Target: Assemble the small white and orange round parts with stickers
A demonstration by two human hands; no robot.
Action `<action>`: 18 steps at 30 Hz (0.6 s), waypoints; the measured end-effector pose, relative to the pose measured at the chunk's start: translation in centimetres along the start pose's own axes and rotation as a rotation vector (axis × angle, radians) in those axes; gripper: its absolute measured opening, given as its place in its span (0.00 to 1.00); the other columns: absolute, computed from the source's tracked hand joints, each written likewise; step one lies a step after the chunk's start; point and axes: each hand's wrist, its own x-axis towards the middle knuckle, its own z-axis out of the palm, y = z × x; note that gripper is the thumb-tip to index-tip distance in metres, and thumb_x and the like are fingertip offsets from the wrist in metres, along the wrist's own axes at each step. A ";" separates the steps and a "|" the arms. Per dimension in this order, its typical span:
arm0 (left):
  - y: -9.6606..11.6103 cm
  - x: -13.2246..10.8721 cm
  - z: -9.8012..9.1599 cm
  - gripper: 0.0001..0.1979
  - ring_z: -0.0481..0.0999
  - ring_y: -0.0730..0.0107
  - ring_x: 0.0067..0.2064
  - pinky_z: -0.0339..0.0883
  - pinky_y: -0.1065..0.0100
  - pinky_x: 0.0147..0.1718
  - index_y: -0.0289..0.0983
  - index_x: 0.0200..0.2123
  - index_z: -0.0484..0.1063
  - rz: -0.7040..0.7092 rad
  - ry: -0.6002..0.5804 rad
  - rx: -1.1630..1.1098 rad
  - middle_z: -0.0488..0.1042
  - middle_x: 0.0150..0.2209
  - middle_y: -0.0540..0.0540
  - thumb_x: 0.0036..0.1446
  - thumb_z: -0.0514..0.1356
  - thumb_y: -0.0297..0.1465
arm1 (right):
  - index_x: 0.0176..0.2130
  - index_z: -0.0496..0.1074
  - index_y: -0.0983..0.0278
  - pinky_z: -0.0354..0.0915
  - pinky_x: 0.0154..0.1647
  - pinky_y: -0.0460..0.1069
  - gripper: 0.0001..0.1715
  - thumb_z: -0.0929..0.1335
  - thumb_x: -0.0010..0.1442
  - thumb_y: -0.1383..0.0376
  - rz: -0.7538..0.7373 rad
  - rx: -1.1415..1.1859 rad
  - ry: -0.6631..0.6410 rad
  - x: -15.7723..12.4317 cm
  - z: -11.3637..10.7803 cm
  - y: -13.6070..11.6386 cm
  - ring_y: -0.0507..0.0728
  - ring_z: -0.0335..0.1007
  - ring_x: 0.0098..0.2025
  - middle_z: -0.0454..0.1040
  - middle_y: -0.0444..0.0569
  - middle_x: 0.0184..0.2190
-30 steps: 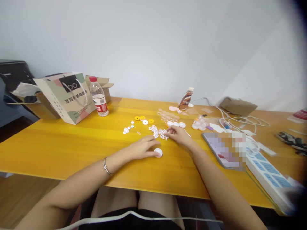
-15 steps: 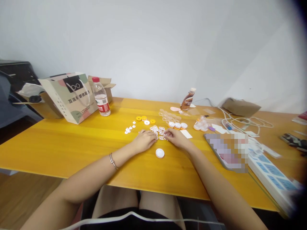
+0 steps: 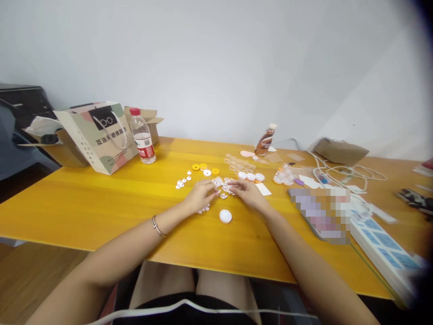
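My left hand rests on the yellow table, its fingers curled at a pile of small white openwork pieces. A few of those pieces lie just under the left hand. My right hand meets it from the right, fingertips pinched at the same pile. What either hand holds is too small to name. A round white cap lies alone just in front of both hands. Behind the pile lie yellow and white discs and a row of white caps.
A paper gift bag, a water bottle and cardboard boxes stand at the back left. A small brown drink bottle stands at the back. To the right lie a tablet, white cables, a brown pouch and a printed sheet.
My left hand has left the round white cap and moved up to the pile of white pieces. A few small pieces now lie under the left hand. The right hand stays at the pile.
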 end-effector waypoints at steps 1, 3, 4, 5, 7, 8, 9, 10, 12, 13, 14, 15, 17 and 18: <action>0.0 0.0 0.0 0.06 0.69 0.69 0.36 0.61 0.68 0.38 0.35 0.30 0.70 -0.034 0.025 -0.065 0.72 0.32 0.46 0.54 0.56 0.32 | 0.33 0.73 0.64 0.63 0.33 0.48 0.11 0.68 0.47 0.63 0.006 0.047 0.004 0.0 0.2 -0.1 0.51 0.67 0.28 0.73 0.45 0.27; -0.1 0.1 0.2 0.06 0.70 0.72 0.33 0.63 0.70 0.35 0.34 0.29 0.70 -0.117 0.077 -0.191 0.73 0.31 0.47 0.52 0.58 0.32 | 0.31 0.73 0.64 0.64 0.33 0.48 0.10 0.69 0.46 0.62 0.015 0.149 0.013 -0.1 0.6 -0.2 0.51 0.67 0.28 0.74 0.45 0.28; -0.1 0.2 0.3 0.06 0.70 0.72 0.32 0.63 0.70 0.35 0.34 0.29 0.70 -0.159 0.100 -0.253 0.73 0.30 0.48 0.51 0.58 0.32 | 0.30 0.72 0.64 0.64 0.32 0.48 0.10 0.70 0.45 0.62 0.022 0.202 0.022 -0.1 0.9 -0.2 0.51 0.67 0.27 0.74 0.45 0.28; -0.1 0.2 0.4 0.06 0.70 0.73 0.31 0.64 0.70 0.34 0.34 0.29 0.70 -0.195 0.119 -0.316 0.73 0.29 0.48 0.50 0.59 0.32 | 0.29 0.72 0.64 0.65 0.31 0.48 0.10 0.70 0.44 0.62 0.034 0.255 0.027 -0.2 1.2 -0.2 0.51 0.68 0.27 0.74 0.45 0.27; -0.1 0.3 0.5 0.07 0.71 0.74 0.31 0.65 0.71 0.35 0.33 0.30 0.69 -0.237 0.152 -0.451 0.73 0.29 0.48 0.49 0.60 0.31 | 0.28 0.70 0.64 0.66 0.31 0.48 0.11 0.71 0.43 0.61 0.060 0.353 0.027 -0.3 1.7 -0.4 0.51 0.68 0.25 0.73 0.44 0.24; 0.0 0.3 0.5 0.08 0.71 0.75 0.31 0.65 0.72 0.34 0.33 0.33 0.69 -0.245 0.164 -0.510 0.73 0.29 0.48 0.49 0.60 0.30 | 0.28 0.70 0.64 0.66 0.31 0.48 0.11 0.72 0.43 0.61 0.071 0.392 0.015 -0.4 1.9 -0.5 0.50 0.68 0.25 0.73 0.43 0.23; 0.1 0.3 0.5 0.11 0.71 0.75 0.31 0.65 0.72 0.34 0.33 0.37 0.69 -0.244 0.175 -0.556 0.72 0.29 0.49 0.49 0.60 0.29 | 0.28 0.70 0.64 0.66 0.32 0.47 0.12 0.72 0.43 0.61 0.080 0.426 0.002 -0.5 2.1 -0.6 0.50 0.68 0.24 0.73 0.43 0.22; 0.2 0.3 0.4 0.14 0.71 0.76 0.30 0.65 0.73 0.33 0.33 0.42 0.67 -0.237 0.180 -0.586 0.72 0.29 0.49 0.50 0.59 0.29 | 0.28 0.69 0.65 0.67 0.32 0.47 0.12 0.72 0.43 0.61 0.088 0.456 -0.014 -0.6 2.3 -0.7 0.50 0.68 0.24 0.73 0.43 0.21; 0.4 0.2 0.2 0.18 0.71 0.76 0.31 0.65 0.72 0.34 0.35 0.47 0.66 -0.209 0.166 -0.600 0.72 0.30 0.48 0.51 0.58 0.29 | 0.28 0.69 0.65 0.68 0.34 0.47 0.12 0.72 0.44 0.61 0.110 0.511 -0.040 -0.8 2.6 -0.9 0.49 0.69 0.24 0.73 0.43 0.21; 0.5 0.2 0.2 0.17 0.71 0.74 0.33 0.65 0.71 0.36 0.35 0.46 0.67 -0.188 0.148 -0.585 0.73 0.33 0.47 0.51 0.58 0.29 | 0.28 0.69 0.65 0.68 0.34 0.47 0.12 0.72 0.43 0.61 0.124 0.541 -0.048 -0.9 2.7 -1.0 0.49 0.70 0.25 0.74 0.43 0.22; 0.6 0.1 0.1 0.15 0.72 0.73 0.36 0.65 0.70 0.38 0.35 0.44 0.69 -0.165 0.132 -0.560 0.73 0.35 0.46 0.52 0.58 0.29 | 0.28 0.68 0.65 0.68 0.35 0.47 0.13 0.72 0.43 0.62 0.139 0.573 -0.051 -1.0 2.9 -1.1 0.49 0.71 0.25 0.74 0.43 0.23; 0.6 0.1 0.0 0.13 0.72 0.71 0.38 0.64 0.69 0.40 0.35 0.42 0.71 -0.144 0.119 -0.526 0.73 0.36 0.45 0.52 0.57 0.30 | 0.28 0.68 0.65 0.69 0.35 0.46 0.13 0.73 0.43 0.62 0.157 0.601 -0.055 -1.0 3.0 -1.1 0.49 0.71 0.26 0.74 0.44 0.23; 0.6 0.0 0.0 0.11 0.71 0.70 0.39 0.64 0.70 0.40 0.35 0.40 0.73 -0.112 0.113 -0.444 0.73 0.37 0.45 0.53 0.58 0.31 | 0.28 0.68 0.65 0.69 0.36 0.46 0.13 0.73 0.42 0.62 0.187 0.642 -0.058 -1.1 3.2 -1.2 0.50 0.72 0.27 0.75 0.44 0.24; 0.5 0.0 0.0 0.11 0.71 0.71 0.38 0.65 0.70 0.38 0.35 0.40 0.73 -0.103 0.122 -0.406 0.72 0.36 0.45 0.52 0.58 0.31 | 0.28 0.68 0.65 0.70 0.36 0.47 0.13 0.73 0.42 0.63 0.196 0.654 -0.058 -1.1 3.3 -1.2 0.50 0.73 0.27 0.75 0.45 0.24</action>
